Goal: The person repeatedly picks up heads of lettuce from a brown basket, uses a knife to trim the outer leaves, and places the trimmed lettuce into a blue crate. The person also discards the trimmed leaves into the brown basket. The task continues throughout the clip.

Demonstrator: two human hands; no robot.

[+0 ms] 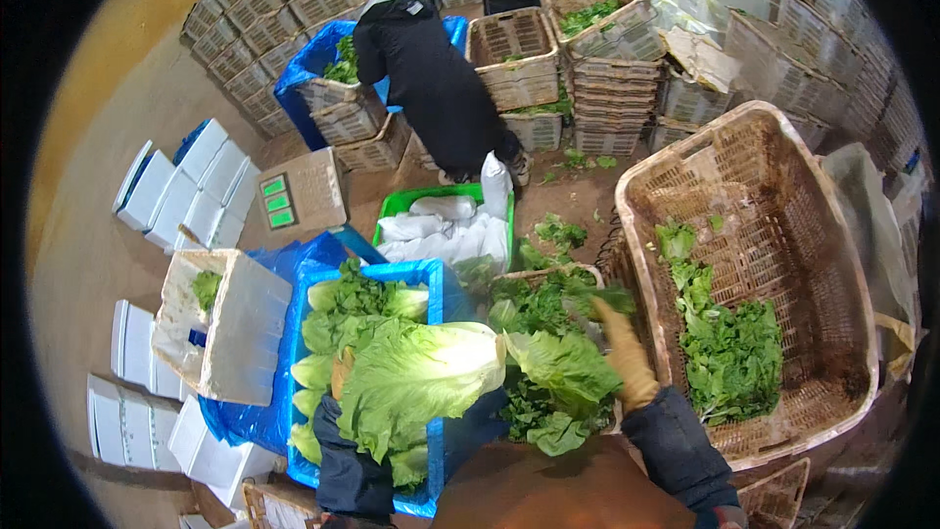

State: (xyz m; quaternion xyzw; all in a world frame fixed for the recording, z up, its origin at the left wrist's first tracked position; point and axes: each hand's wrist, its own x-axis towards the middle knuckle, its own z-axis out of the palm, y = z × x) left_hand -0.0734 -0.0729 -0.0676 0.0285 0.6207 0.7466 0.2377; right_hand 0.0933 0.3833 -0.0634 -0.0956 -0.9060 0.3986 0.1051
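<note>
A large romaine lettuce head (431, 367), pale base pointing right, lies over the blue-lined crate. Underneath it, my gloved left hand (342, 372) grips the leafy end; most of the fingers are hidden by leaves. My right hand (628, 358), in a yellowish work glove, is to the right of the base with its fingers stretched out and slightly blurred. Beside that hand, a loose green leaf (560, 369) spreads from near the base over a container of leaf trimmings (543, 309). More lettuce heads (311, 372) fill the blue-lined crate (437, 284).
A big brown plastic basket (646, 235) with leaves stands at right. Ahead are a green crate (392, 204) of white bags and a scale (304, 198). White foam boxes (245, 333) line the left. Two people (421, 69) work among stacked crates farther off.
</note>
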